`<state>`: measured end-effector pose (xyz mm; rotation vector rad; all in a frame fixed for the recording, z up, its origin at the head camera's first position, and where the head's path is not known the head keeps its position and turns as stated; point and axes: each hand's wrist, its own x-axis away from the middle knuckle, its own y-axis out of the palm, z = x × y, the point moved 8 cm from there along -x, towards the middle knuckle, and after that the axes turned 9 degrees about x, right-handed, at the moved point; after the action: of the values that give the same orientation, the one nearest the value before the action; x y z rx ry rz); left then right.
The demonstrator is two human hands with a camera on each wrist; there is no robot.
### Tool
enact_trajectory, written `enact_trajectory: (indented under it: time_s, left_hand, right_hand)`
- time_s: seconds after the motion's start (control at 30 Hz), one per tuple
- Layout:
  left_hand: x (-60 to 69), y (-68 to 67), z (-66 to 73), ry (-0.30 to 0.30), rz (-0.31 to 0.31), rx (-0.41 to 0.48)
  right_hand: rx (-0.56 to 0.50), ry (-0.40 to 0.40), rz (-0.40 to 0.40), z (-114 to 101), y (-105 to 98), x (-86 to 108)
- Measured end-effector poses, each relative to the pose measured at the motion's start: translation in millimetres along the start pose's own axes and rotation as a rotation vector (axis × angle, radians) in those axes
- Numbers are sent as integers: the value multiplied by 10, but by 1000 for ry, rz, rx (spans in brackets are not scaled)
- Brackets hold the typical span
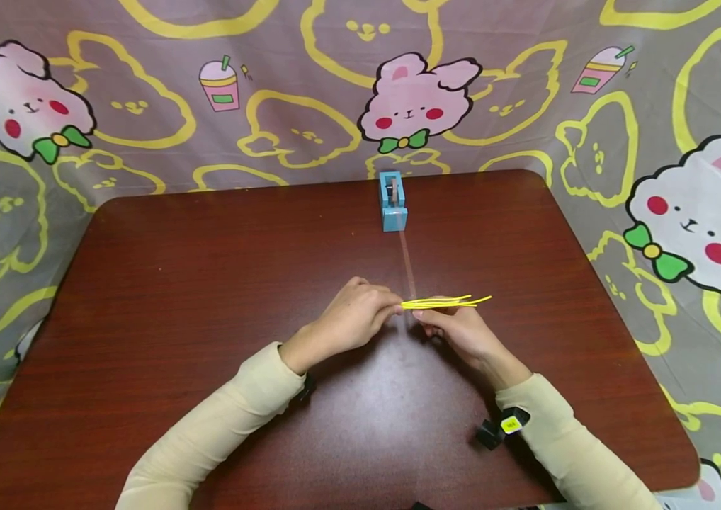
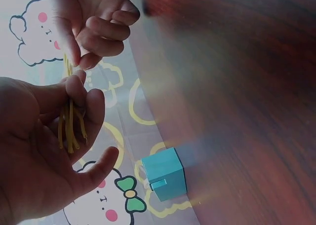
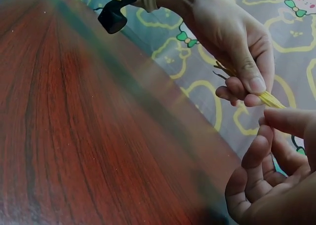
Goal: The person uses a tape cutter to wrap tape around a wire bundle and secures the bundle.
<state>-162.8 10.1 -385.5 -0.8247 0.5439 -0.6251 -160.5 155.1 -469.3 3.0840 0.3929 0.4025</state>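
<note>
A bundle of thin yellow strands (image 1: 446, 303) is held level between both hands over the table. My left hand (image 1: 357, 312) pinches it between thumb and fingertips; in the left wrist view its loose ends (image 2: 71, 131) lie against that palm. My right hand (image 3: 279, 170) has its thumb and forefinger on the bundle just beside the left fingertips, other fingers bent. A blue tape dispenser (image 1: 392, 202) stands by the table's far edge. From it a clear strip of tape (image 1: 406, 258) stretches towards the strands; its near end is hidden around the fingers.
The dark red-brown table (image 1: 220, 262) has rounded corners. A patterned curtain (image 1: 309, 120) rises behind it and along both sides. On the right wrist sits a black camera (image 1: 491, 433), low over the tabletop.
</note>
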Motion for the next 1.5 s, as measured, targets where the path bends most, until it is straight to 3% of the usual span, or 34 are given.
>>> enact_trajectory:
  time_s: [0.37, 0.47, 0.6, 0.7, 0.93, 1.03, 1.13, 1.3, 1.5]
  left_hand:
    - [4, -12, -11, -13, -2, -8]
    - [12, -20, -17, -17, -2, -10]
    - [27, -47, -25, -7, 12, -16]
    - [29, -71, -22, 13, 27, -33]
    - [27, -82, 12, 58, 39, -83]
    - [29, -80, 33, 82, 46, -99]
    - [32, -76, 49, 109, 54, -126]
    - [43, -68, 57, 142, 63, -178]
    - [47, -57, 46, 147, 56, -185]
  right_hand:
    - [-104, -30, -168, -32, 18, -35]
    - [-194, 21, -274, 28, -70, -100]
    - [-277, 148, -474, 38, -174, -221]
    - [-185, 210, -613, -16, -196, -327]
    - [212, 225, -888, -116, -70, -463]
    - [274, 213, -1023, -138, -11, -430]
    - [252, 182, -1121, -190, 22, -380]
    - [224, 188, -1161, -249, 41, -337]
    - [279, 199, -1151, -306, 28, -296]
